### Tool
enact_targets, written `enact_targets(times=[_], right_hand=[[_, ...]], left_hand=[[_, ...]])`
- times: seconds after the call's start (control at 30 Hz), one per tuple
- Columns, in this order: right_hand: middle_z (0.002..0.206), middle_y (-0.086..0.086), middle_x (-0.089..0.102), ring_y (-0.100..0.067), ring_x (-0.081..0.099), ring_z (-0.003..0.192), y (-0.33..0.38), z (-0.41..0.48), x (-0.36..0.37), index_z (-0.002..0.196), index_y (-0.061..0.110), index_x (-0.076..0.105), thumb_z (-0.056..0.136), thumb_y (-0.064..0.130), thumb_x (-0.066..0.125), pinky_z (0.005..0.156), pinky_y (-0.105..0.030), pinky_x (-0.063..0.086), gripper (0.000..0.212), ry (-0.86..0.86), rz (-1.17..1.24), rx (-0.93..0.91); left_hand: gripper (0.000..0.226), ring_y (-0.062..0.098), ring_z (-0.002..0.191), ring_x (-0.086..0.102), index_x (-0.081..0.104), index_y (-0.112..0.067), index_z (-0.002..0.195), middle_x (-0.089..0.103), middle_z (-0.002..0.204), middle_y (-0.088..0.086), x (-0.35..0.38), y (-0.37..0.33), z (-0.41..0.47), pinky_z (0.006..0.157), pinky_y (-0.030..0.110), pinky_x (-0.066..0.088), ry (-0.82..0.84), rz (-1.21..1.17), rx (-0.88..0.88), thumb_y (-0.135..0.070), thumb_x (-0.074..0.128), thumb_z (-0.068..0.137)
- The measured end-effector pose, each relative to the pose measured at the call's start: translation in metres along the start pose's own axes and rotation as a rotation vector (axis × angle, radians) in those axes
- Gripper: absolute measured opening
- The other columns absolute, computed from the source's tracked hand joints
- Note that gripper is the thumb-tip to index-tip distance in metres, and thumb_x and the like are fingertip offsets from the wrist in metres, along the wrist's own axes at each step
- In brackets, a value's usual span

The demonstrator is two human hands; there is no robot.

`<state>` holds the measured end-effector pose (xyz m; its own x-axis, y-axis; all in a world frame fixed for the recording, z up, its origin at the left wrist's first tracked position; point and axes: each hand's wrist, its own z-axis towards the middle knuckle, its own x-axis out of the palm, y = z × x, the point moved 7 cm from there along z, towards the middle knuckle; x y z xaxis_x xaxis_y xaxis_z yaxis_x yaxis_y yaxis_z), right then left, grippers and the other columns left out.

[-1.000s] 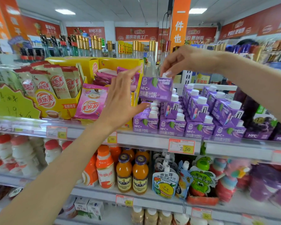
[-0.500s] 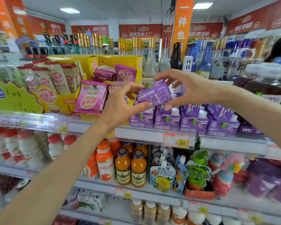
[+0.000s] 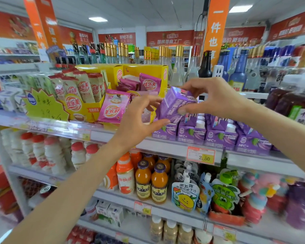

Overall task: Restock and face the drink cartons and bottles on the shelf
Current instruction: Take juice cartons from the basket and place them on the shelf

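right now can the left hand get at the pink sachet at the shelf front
Likely yes: the pink sachet stands just left of the left hand, nothing between them, though that hand holds the purple carton.

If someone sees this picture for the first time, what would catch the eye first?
Probably the purple carton, tilted, held at the centre between the left hand and the right hand. Next, the row of matching purple cartons on the shelf below it, above the price tag.

Grocery shop, stocked shelves (image 3: 165, 147), price tags (image 3: 201, 157)

White ceiling (image 3: 148, 9), panel lights (image 3: 98, 19), red wall banners (image 3: 169, 38).
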<state>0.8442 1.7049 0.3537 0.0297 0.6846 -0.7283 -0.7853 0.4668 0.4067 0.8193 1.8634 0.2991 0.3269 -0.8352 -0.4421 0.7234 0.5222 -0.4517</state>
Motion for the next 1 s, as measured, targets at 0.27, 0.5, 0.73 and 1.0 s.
enact_targets(times=[0.27,0.5,0.73,1.0], right_hand=[[0.08,0.021,0.057,0.006,0.055,0.073,0.018,0.001,0.021,0.103,0.026,0.06,0.062,0.042,0.073,0.071,-0.01,0.045,0.046,0.023,0.014,-0.125],[0.099,0.012,0.06,0.006,0.053,0.081,0.019,0.0,0.03,0.108,0.024,0.06,0.064,0.05,0.068,0.074,-0.012,0.044,0.052,0.086,0.051,-0.13],[0.076,0.003,0.064,-0.003,0.056,0.07,0.022,-0.003,0.035,0.084,0.005,0.065,0.076,0.032,0.076,0.065,-0.013,0.04,0.03,0.107,0.088,-0.147],[0.078,0.01,0.068,0.0,0.061,0.071,0.024,-0.004,0.032,0.087,0.036,0.064,0.075,0.038,0.07,0.07,-0.011,0.045,0.014,0.186,0.157,-0.097]], left_hand=[[0.048,0.004,0.086,0.057,0.049,-0.03,0.114,0.063,0.099,-0.005,-0.01,0.003,-0.013,0.077,0.031,0.048,-0.002,0.09,0.006,-0.048,0.065,0.073],[0.047,-0.009,0.088,0.057,0.043,-0.037,0.106,0.059,0.095,-0.035,-0.017,0.005,-0.025,0.075,0.01,0.043,-0.009,-0.033,-0.136,-0.041,0.072,0.069],[0.05,0.008,0.097,0.061,0.046,-0.036,0.11,0.062,0.102,-0.028,-0.015,0.008,-0.029,0.091,0.045,0.048,0.052,-0.154,-0.235,-0.047,0.071,0.067],[0.033,-0.004,0.081,0.06,0.057,-0.028,0.1,0.067,0.087,-0.023,-0.022,0.005,-0.025,0.072,0.012,0.046,0.056,-0.247,-0.246,-0.026,0.074,0.072]])
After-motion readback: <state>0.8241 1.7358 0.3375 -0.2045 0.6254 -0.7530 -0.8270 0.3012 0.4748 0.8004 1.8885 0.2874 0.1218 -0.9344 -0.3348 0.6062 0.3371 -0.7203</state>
